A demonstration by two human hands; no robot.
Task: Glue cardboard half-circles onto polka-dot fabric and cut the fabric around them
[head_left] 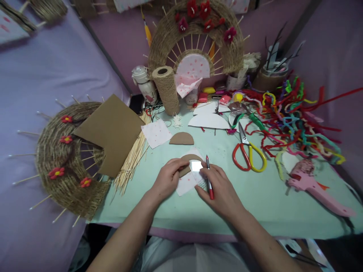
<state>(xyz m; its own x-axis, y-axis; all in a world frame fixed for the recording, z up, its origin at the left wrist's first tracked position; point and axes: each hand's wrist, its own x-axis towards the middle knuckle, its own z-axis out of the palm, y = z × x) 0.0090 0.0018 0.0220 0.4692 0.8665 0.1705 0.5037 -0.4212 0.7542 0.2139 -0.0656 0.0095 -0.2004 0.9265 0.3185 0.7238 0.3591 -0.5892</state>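
Near the front of the table, my left hand (pixel 167 177) pinches the edge of a brown cardboard half-circle (pixel 185 172). A glossy, partly see-through piece with fine markings (pixel 195 166) lies over the cardboard and catches bright glare. Under both is a white patterned sheet (pixel 185 185). My right hand (pixel 217 181) has a red marker (pixel 210 183) held upright along its fingers, while its fingertips touch the glossy piece. Just beyond my hands lies a second cardboard half-circle (pixel 182 138), beside a white square with pink dots (pixel 156 133).
Scissors (pixel 245 151), a pink glue gun (pixel 317 189) and tangled pipe cleaners (pixel 292 117) lie to the right. Thin sticks (pixel 133 158), cardboard (pixel 113 132) and a woven fan (pixel 62 162) are at left. A twine spool (pixel 167 90) and flask (pixel 144 85) stand behind.
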